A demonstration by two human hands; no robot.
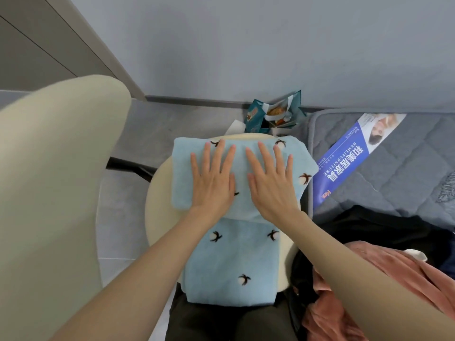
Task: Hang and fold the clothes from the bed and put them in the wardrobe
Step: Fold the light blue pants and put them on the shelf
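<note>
A light blue garment [231, 262] dotted with small dark-and-white motifs lies at the centre of the frame on a round cream seat [157, 193]. Its folded upper part reaches the seat's top rim. The right corner juts past the rim toward the grey quilted mattress [398, 178] at the right of the frame. Its narrower lower part runs off the near rim, over dark trousers [209, 321] at the bottom edge.

Left of the seat, a strip of grey floor [147, 129] lies bare, bounded by a tall cream chair back [49, 168] filling the left side. A teal bag [256, 114] stands on the floor just above the seat. To the right there is little room, as the mattress edge sits close beside the seat. A blue printed banner [344, 166] lies across the mattress, with a black garment [369, 227] and a pink garment [406, 274] heaped at the lower right.

The left hand [213, 185] and right hand [272, 190] lie palm down, side by side, on the folded upper part of the blue garment. The thumbs are near each other but apart. On both hands the fingers [220, 153] are straight and slightly spread, pointing toward the top of the frame. They grasp nothing and lie flat on the cloth.
</note>
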